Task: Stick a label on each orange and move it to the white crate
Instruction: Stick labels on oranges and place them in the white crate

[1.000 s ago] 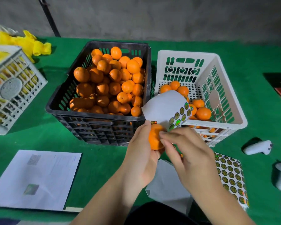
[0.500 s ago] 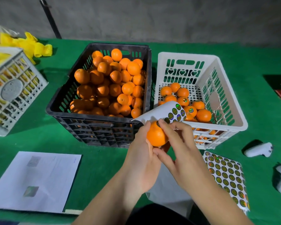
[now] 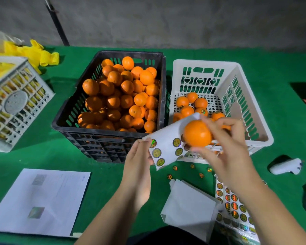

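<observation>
My right hand (image 3: 224, 147) grips an orange (image 3: 197, 133) just above the near rim of the white crate (image 3: 254, 121). Its label is not visible from here. My left hand (image 3: 140, 160) pinches a curled sticker sheet (image 3: 166, 147) with round gold labels, between the two crates. The black crate (image 3: 102, 144) to the left is piled with several oranges (image 3: 124, 96). Several labelled oranges (image 3: 193, 105) lie in the white crate.
A second sticker sheet (image 3: 235, 206) and blank backing paper (image 3: 187, 209) lie near me on the green table, with loose stickers (image 3: 175, 167) scattered. A printed paper (image 3: 39, 200) lies front left. A grey crate (image 3: 14, 103) stands left, white objects (image 3: 286, 167) right.
My right hand took the orange from my left hand and carried it right, toward the white crate. My left hand now holds only the sticker sheet, lowered and uncurled.
</observation>
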A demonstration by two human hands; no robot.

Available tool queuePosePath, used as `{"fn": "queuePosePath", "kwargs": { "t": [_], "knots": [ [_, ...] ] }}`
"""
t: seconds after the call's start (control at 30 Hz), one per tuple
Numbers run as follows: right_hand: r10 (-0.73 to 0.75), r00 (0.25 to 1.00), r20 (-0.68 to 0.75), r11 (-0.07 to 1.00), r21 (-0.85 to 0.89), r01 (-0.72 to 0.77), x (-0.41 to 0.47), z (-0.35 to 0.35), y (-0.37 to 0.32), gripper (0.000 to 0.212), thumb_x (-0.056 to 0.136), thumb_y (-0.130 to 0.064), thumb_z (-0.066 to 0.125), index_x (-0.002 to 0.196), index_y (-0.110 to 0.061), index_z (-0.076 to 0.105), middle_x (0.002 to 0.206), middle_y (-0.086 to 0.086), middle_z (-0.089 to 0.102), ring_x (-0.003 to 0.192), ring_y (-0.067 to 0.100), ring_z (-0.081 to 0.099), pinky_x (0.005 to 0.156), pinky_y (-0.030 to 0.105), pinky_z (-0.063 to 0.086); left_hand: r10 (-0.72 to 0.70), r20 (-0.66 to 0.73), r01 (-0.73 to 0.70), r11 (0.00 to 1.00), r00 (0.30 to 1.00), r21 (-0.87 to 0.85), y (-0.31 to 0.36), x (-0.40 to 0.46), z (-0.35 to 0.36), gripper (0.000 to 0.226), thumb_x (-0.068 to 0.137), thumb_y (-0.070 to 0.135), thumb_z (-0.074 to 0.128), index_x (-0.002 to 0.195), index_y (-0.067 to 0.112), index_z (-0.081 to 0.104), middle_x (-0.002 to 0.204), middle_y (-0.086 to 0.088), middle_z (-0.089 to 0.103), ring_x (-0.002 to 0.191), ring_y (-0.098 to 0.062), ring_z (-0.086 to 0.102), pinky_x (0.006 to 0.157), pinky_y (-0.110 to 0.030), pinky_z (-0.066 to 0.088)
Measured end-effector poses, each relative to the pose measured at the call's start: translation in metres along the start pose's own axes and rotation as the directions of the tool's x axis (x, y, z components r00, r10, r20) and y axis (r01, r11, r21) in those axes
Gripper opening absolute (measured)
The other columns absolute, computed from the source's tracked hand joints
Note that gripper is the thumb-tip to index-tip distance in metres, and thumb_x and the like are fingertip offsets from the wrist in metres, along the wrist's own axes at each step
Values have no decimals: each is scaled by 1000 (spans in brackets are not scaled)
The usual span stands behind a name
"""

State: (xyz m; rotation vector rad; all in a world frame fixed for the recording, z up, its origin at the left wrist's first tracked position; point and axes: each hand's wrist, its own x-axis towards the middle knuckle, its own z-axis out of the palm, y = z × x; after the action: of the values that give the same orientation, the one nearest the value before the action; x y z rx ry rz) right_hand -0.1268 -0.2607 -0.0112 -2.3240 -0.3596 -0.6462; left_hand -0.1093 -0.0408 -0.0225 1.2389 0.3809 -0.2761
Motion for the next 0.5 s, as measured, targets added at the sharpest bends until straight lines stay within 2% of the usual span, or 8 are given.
{"fn": "queuePosePath", "kwargs": {
  "t": [0.1, 0.17, 0.23, 0.27, 0.3, 0.37, 0.43, 0.5],
  "knots": [
    [358, 934, -7, 929, -102, -357, 22, -6, 30, 84, 89, -53, 71, 160, -21, 41, 137, 5, 30, 134, 13, 29, 119, 35, 31, 184, 126, -189, 981, 975, 30, 3, 8, -11, 25, 102, 34, 54, 82, 22, 48, 93, -3, 49, 85, -17, 46, 79, -35, 41],
    [621, 782, 55, 783, -89, -615, 35, -2, 40, 95, 89, -84, 47, 164, -28, 31, 157, 7, 25, 152, 24, 17, 123, 50, 18, 269, 235, -277, 961, 934, 2, 9, 17, -14, 18, 105, 30, 51, 92, 18, 55, 101, -4, 61, 95, -17, 58, 83, -32, 48],
    [749, 623, 225, 580, 233, -781, 47, 6, 40, 107, 75, -103, 25, 159, -38, 39, 165, 3, 33, 157, 25, 22, 121, 49, 18, 306, 333, -307, 950, 892, -50, 20, 26, -13, 20, 112, 28, 47, 113, 16, 63, 126, -5, 71, 116, -24, 67, 94, -37, 56],
    [717, 601, 352, 463, 404, -789, 50, 10, 40, 104, 73, -104, 24, 154, -41, 47, 163, -1, 43, 154, 21, 32, 121, 48, 21, 304, 358, -316, 949, 883, -27, 26, 31, -10, 25, 114, 26, 45, 126, 15, 63, 134, -8, 71, 124, -28, 67, 100, -44, 57],
    [632, 634, 447, 379, 535, -755, 53, 14, 41, 92, 78, -97, 26, 147, -43, 56, 156, -5, 54, 148, 16, 44, 122, 47, 26, 292, 354, -329, 943, 888, 48, 32, 38, -7, 28, 115, 24, 44, 132, 14, 63, 134, -9, 71, 125, -30, 68, 104, -49, 57],
    [506, 709, 492, 274, 688, -672, 57, 20, 46, 74, 89, -82, 30, 135, -38, 68, 142, -5, 67, 134, 14, 61, 112, 42, 40, 280, 270, -347, 906, 921, 243, 44, 56, 1, 24, 114, 22, 47, 123, 12, 66, 123, -10, 76, 118, -34, 71, 104, -60, 55],
    [449, 743, 496, 183, 763, -620, 58, 22, 51, 81, 89, -85, 29, 134, -32, 70, 144, 0, 66, 133, 19, 62, 108, 39, 47, 270, 215, -337, 847, 939, 410, 55, 77, 8, 22, 113, 23, 50, 111, 9, 67, 110, -10, 77, 108, -37, 72, 100, -63, 56],
    [400, 789, 467, 242, 776, -582, 56, 27, 61, 68, 93, -77, 49, 133, -28, 71, 142, 5, 67, 131, 23, 64, 106, 41, 55, 296, 240, -381, 745, 925, 548, 65, 100, 11, 23, 112, 26, 51, 101, 12, 66, 96, -5, 76, 92, -21, 75, 90, -54, 62]
  ]
}}
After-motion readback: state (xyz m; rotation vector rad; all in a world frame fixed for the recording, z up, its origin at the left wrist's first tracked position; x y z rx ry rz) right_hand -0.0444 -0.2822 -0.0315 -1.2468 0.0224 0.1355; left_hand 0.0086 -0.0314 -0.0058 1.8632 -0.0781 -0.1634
